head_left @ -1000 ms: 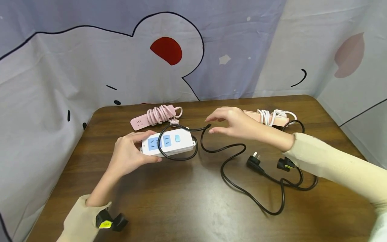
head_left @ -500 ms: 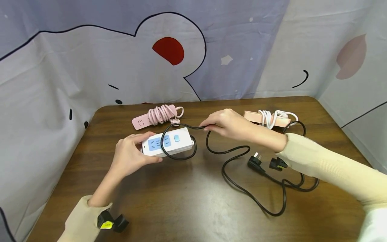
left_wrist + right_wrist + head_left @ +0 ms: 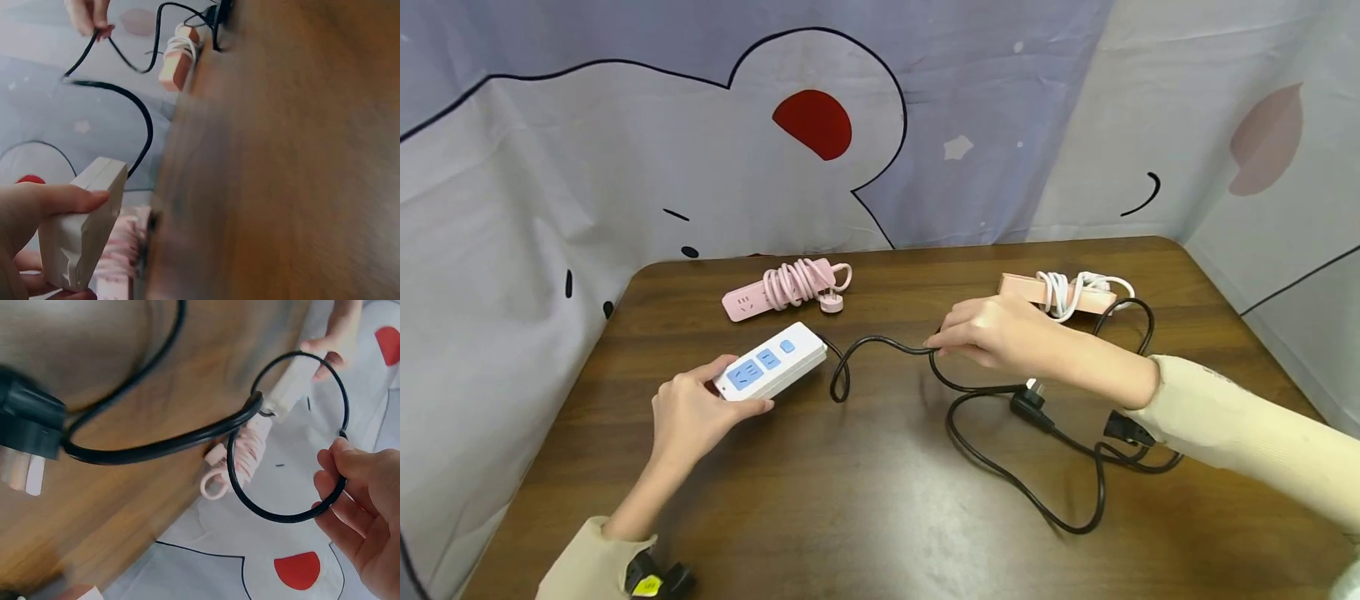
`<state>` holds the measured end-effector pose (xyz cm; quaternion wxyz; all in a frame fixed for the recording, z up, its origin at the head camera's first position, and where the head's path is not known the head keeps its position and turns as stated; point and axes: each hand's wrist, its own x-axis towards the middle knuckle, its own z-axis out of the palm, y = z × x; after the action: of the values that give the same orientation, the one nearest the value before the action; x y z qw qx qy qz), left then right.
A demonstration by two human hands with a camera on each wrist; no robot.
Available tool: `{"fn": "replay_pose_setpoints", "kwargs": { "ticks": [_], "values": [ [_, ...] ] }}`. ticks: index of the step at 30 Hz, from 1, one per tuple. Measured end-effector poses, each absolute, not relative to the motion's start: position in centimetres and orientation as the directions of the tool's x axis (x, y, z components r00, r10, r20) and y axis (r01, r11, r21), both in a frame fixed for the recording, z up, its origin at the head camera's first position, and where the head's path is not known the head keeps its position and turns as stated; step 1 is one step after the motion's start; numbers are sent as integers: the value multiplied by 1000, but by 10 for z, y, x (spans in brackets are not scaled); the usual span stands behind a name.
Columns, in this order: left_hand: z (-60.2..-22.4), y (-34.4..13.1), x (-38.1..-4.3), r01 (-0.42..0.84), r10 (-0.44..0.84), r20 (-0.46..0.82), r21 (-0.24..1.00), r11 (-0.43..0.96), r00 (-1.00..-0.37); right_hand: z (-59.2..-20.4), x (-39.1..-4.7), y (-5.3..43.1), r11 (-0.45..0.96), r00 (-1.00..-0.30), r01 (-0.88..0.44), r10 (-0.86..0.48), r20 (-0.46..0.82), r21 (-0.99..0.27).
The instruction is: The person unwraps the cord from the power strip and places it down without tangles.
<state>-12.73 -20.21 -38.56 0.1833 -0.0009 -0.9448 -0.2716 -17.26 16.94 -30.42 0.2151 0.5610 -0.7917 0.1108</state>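
Note:
My left hand [image 3: 694, 414] grips the near left end of a white power strip [image 3: 772, 362] with blue socket panels and a blue switch, thumb on one long side and fingers on the other. From its far right end runs a black power cord [image 3: 887, 339], with a small loop beside the strip. My right hand [image 3: 992, 335] pinches this cord between thumb and fingers, right of the strip. In the right wrist view the cord [image 3: 281, 517] bends in a wide ring by the fingers. The cord's black plug [image 3: 1030, 407] lies on the table under the right forearm, prongs up.
A pink power strip [image 3: 747, 302] wrapped in its own pink cord lies at the back left of the brown table [image 3: 865, 517]. An orange power strip [image 3: 1018, 287] wrapped in white cord lies at the back right. A patterned curtain [image 3: 647, 158] stands behind.
The right hand has taken hold of the black cord and moved slightly right and nearer. The white strip has turned and shifted left with the left hand, and the cord loop has come off it.

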Motion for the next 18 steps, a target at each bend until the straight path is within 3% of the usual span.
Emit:
{"fn": "replay_pose_setpoints", "kwargs": {
  "ticks": [6, 13, 18],
  "values": [
    [-394, -214, -120, 52, -138, 341, 494, 868, -930, -318, -161, 170, 360, -279, -923, -868, 412, 134],
    [-404, -224, -115, 101, -94, 421, 419, 902, -902, -338, -150, 161, 347, -261, -903, -912, 318, 255],
    [-411, -229, -111, 114, -38, 391, 360, 926, -920, -349, -147, 160, 350, -266, -879, -923, 278, 322]
  ]
}}
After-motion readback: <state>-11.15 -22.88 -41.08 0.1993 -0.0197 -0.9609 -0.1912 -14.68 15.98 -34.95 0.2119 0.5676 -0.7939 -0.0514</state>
